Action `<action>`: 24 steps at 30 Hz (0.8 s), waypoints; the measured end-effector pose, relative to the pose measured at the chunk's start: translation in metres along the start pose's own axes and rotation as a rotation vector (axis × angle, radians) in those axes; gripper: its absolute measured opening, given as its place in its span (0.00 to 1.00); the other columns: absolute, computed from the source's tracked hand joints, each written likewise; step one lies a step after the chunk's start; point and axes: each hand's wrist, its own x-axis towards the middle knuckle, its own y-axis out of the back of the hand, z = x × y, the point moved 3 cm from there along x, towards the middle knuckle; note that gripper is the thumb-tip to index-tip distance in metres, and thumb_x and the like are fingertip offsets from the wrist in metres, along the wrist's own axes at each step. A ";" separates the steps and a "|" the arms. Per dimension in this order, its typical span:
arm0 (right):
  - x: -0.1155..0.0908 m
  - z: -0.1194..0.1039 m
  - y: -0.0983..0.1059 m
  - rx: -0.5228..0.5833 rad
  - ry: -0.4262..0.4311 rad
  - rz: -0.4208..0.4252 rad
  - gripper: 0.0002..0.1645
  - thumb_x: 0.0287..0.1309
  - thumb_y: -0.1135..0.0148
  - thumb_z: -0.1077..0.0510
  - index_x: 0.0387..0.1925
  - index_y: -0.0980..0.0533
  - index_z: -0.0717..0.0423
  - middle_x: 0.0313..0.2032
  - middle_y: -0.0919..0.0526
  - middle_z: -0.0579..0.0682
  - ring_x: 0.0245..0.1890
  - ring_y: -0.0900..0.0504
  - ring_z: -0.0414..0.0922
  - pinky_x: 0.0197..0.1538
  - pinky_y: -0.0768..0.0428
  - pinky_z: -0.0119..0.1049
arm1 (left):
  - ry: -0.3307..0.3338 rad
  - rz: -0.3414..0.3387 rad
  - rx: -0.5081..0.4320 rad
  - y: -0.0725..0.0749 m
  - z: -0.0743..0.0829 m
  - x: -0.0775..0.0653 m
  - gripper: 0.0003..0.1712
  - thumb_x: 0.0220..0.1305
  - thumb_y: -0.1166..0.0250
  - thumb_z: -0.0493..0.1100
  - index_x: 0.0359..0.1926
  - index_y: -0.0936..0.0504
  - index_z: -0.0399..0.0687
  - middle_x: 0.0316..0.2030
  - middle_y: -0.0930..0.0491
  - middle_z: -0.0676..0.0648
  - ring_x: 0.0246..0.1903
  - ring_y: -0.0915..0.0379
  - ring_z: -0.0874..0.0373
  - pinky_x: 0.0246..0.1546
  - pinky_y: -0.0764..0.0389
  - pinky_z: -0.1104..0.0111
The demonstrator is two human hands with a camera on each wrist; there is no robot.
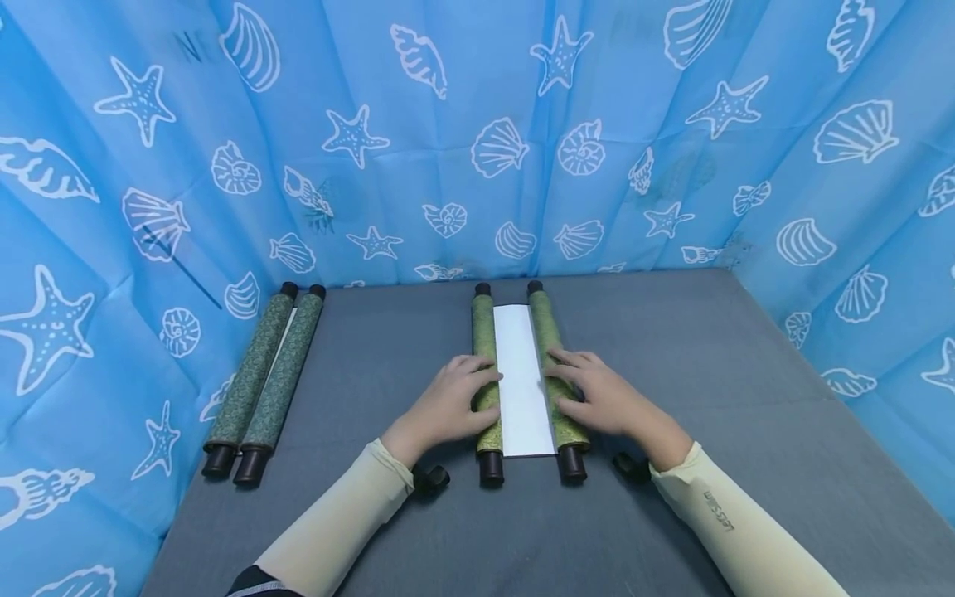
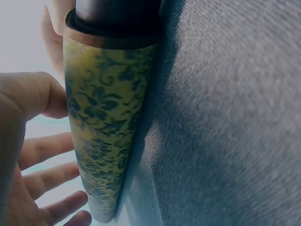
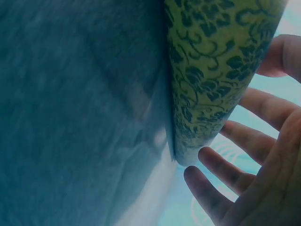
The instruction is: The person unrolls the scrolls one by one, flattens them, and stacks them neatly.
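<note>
A yellow-green hanging scroll lies partly unrolled, a white strip (image 1: 520,381) showing between its left roll (image 1: 483,319) and right roll (image 1: 545,319). Dark knobs cap both rolls. My left hand (image 1: 448,402) rests over the left roll, fingertips near the white strip. On the other side, my right hand (image 1: 608,402) touches the right roll with spread fingers. Dark floral patterning covers the left roll (image 2: 106,108) in the left wrist view, where the fingers are fairly straight. Extended fingers (image 3: 251,141) reach along the right roll (image 3: 211,70) in the right wrist view.
At the table's left lies a second, dark green scroll (image 1: 257,381), its two rolls close together. Grey cloth covers the table (image 1: 395,531). A blue curtain (image 1: 462,133) with white shells and starfish hangs behind and along both sides.
</note>
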 end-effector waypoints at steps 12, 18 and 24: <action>-0.008 0.010 0.007 -0.064 -0.036 0.053 0.33 0.63 0.27 0.42 0.66 0.20 0.50 0.78 0.31 0.59 0.73 0.29 0.65 0.66 0.24 0.70 | 0.052 -0.030 0.018 0.002 -0.005 -0.004 0.34 0.70 0.35 0.70 0.65 0.16 0.55 0.76 0.30 0.48 0.77 0.38 0.45 0.77 0.36 0.41; -0.012 0.015 0.010 -0.062 -0.029 0.058 0.32 0.65 0.33 0.50 0.69 0.21 0.54 0.78 0.32 0.59 0.73 0.30 0.65 0.67 0.26 0.70 | 0.092 -0.040 0.018 0.005 -0.011 -0.008 0.45 0.63 0.32 0.76 0.71 0.21 0.57 0.78 0.33 0.49 0.78 0.41 0.45 0.77 0.37 0.40; -0.018 0.021 0.011 -0.005 -0.026 0.035 0.26 0.68 0.42 0.58 0.66 0.17 0.52 0.80 0.35 0.58 0.75 0.33 0.65 0.67 0.27 0.70 | 0.091 -0.020 -0.002 0.011 -0.015 -0.014 0.39 0.63 0.26 0.67 0.69 0.19 0.53 0.76 0.31 0.46 0.76 0.38 0.42 0.75 0.35 0.38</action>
